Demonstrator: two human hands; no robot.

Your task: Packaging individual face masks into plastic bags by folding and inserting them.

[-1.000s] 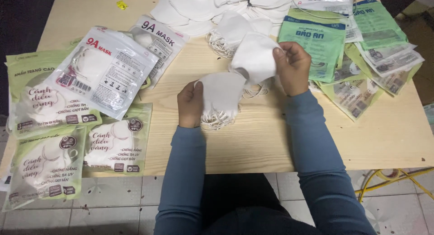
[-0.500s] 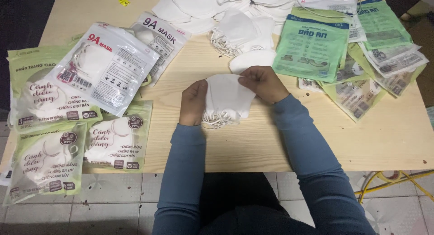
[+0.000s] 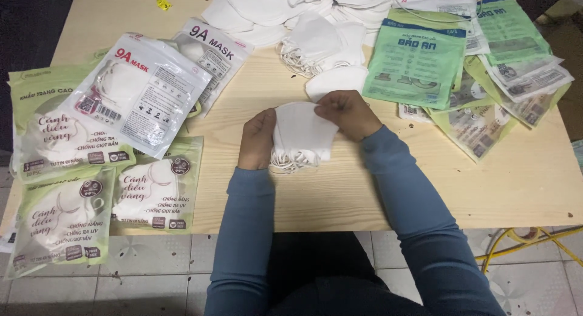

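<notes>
Two hands meet at the centre of the frame over a small stack of white masks [image 3: 302, 133] resting on the wooden table [image 3: 376, 188]. The left hand [image 3: 257, 140] is closed on the stack's left edge and the right hand [image 3: 347, 114] pinches its upper right corner, seemingly to keep the edges squared while the ear loops trail below. Loose white masks [image 3: 303, 12] lie heaped at the upper middle, too overlapped to count. Five or so filled packets [image 3: 91, 140] lie fanned at the left, within easy reach. At the upper right sit empty green pouches [image 3: 416, 64], at least five.
</notes>
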